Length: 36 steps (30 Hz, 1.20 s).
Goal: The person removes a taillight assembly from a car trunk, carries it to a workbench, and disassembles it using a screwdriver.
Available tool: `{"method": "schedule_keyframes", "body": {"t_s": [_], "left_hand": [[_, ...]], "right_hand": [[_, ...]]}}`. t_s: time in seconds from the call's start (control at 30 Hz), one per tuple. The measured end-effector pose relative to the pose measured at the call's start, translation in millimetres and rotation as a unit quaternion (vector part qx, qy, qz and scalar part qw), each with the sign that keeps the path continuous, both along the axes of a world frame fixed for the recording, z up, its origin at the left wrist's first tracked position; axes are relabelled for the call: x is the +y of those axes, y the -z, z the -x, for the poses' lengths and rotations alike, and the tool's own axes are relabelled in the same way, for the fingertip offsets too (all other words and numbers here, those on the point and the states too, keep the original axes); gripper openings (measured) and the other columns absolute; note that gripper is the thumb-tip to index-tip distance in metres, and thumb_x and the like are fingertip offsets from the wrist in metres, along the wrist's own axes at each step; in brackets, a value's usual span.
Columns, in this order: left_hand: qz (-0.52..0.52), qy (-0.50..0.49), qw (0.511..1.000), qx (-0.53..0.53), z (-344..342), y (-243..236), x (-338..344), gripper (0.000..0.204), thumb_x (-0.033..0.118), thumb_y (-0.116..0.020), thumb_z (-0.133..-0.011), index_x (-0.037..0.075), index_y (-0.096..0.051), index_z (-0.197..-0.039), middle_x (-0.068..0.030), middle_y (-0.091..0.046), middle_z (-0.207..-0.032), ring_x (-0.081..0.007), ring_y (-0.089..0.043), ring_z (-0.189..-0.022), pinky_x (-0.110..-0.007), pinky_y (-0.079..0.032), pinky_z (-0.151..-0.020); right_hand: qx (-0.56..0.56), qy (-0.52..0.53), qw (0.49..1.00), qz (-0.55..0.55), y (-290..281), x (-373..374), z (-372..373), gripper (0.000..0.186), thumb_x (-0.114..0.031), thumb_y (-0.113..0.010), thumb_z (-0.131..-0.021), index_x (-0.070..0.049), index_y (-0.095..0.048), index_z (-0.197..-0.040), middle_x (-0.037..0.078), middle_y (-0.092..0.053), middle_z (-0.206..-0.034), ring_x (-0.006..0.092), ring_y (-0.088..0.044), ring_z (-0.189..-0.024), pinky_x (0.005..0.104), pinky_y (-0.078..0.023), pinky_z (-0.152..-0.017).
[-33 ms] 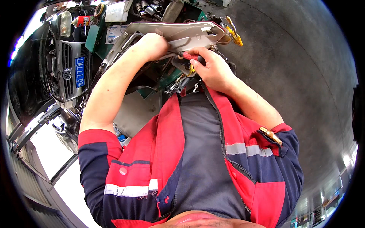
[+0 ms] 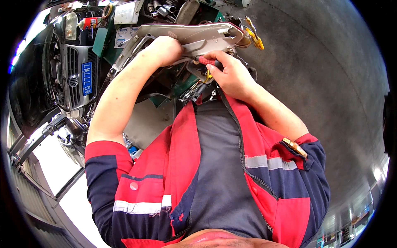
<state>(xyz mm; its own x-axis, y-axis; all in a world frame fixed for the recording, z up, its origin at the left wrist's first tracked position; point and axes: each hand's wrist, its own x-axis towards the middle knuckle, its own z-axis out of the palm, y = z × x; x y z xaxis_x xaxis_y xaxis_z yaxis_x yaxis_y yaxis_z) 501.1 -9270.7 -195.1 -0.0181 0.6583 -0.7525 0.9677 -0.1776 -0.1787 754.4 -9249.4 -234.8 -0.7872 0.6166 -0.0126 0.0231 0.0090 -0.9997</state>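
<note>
A long grey-beige moulded plastic trim panel (image 2: 186,35) is held up in front of the person's chest, lying roughly level. The left hand (image 2: 165,49) is clenched around the panel's near edge, knuckles up, with the bare forearm running down to a rolled red and navy sleeve. The right hand (image 2: 231,74) is closed around a red-handled hand tool (image 2: 206,60), fingers curled over the grip; the tool's working end sits against the panel's underside and cannot be made out. A yellow and amber wiring connector (image 2: 253,35) hangs off the panel's end, just beyond the right hand.

Below both hands, a green metal tool cart (image 2: 182,82) stands with dark tools on it. Beyond the left hand, a tray of silver sockets (image 2: 159,7) sits near a white rectangular label card (image 2: 126,12). Further to the left of the left hand stands a dark car front (image 2: 62,70), bearing a blue rectangular number plate (image 2: 86,77) on its grille. To the right of the right hand is grey concrete floor (image 2: 322,82).
</note>
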Motion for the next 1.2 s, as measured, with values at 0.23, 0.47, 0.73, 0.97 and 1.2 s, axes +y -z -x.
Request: {"method": "schedule_keyframes", "body": {"t_s": [0.23,0.47,0.73,0.97,1.2], "left_hand": [[0.043,-0.008,0.999,0.01,-13,-14,13,0.019,0.015,-0.061,-0.085,0.009,-0.076,-0.094,-0.0151,-0.073,-0.102,-0.0326,-0.07,-0.098,-0.043,-0.057,-0.085],[0.04,0.078,0.992,0.09,-30,-3,16,0.023,0.014,-0.061,-0.083,0.009,-0.077,-0.099,-0.0133,-0.074,-0.102,-0.0306,-0.072,-0.097,-0.041,-0.058,-0.084],[0.02,0.048,0.998,0.042,-24,-5,9,0.02,0.011,-0.062,-0.081,0.007,-0.076,-0.096,-0.016,-0.073,-0.1,-0.033,-0.071,-0.096,-0.043,-0.058,-0.083],[0.007,-0.015,1.0,0.019,1,-12,-1,0.02,0.013,-0.067,-0.079,0.006,-0.074,-0.096,-0.0192,-0.072,-0.101,-0.0372,-0.069,-0.097,-0.045,-0.056,-0.085],[-0.03,-0.097,0.995,-0.013,-1,-39,-1,0.041,0.019,-0.074,-0.079,0.007,-0.069,-0.119,-0.0205,-0.07,-0.108,-0.037,-0.066,-0.104,-0.046,-0.053,-0.09]], "right_hand": [[-0.014,-0.02,1.0,-0.005,3,-2,1,0.026,-0.01,-0.059,-0.097,0.001,-0.061,-0.12,0.016,-0.07,-0.113,0.0276,-0.067,-0.106,0.0354,-0.051,-0.092],[-0.016,-0.03,0.999,-0.014,5,-3,0,0.027,-0.013,-0.058,-0.096,0.001,-0.061,-0.119,0.017,-0.069,-0.115,0.0318,-0.065,-0.109,0.0379,-0.05,-0.095],[-0.026,-0.031,0.999,-0.013,5,-3,-3,0.027,-0.013,-0.058,-0.096,0.001,-0.06,-0.119,0.017,-0.07,-0.114,0.0331,-0.065,-0.111,0.0389,-0.049,-0.096],[0.003,0.01,1.0,-0.005,8,-8,2,0.029,-0.013,-0.06,-0.096,0.0,-0.059,-0.122,0.02,-0.068,-0.111,0.0363,-0.066,-0.106,0.0397,-0.051,-0.09],[0.026,0.034,0.999,0.028,11,-8,6,0.028,-0.018,-0.061,-0.095,0.0,-0.058,-0.115,0.024,-0.068,-0.103,0.0419,-0.065,-0.098,0.0466,-0.052,-0.084]]}}
